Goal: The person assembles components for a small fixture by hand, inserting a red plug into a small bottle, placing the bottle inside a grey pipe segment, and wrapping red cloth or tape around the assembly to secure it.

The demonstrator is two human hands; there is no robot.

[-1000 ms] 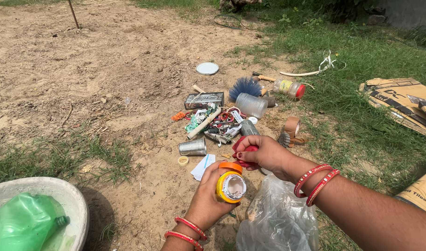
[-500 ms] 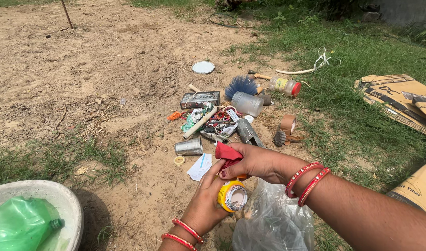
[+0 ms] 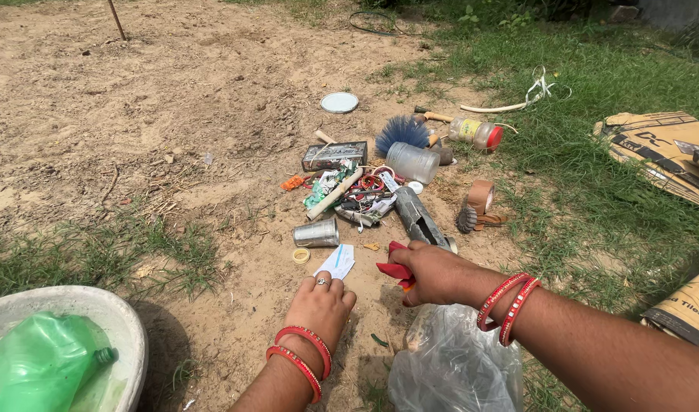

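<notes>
Just beyond the left hand [image 3: 321,303] lies a white card with a blue stripe [image 3: 335,261], a dented silver can [image 3: 316,233] behind it; that hand, curled shut knuckles-up, no longer shows the yellow tape roll; the right hand [image 3: 433,273] grips a red scrap [image 3: 395,268] above the clear plastic bag [image 3: 452,366].

Outdoor yard: bare dirt [image 3: 136,114], grass [image 3: 593,175], scattered litter [image 3: 364,191].

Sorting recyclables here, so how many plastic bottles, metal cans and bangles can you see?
Plastic bottles: 3: clear ribbed, yellow red-capped, crushed green.
Metal cans: 1, silver.
Red bangles: 4: two on left wrist, two on right wrist.
Total: 8.
</notes>
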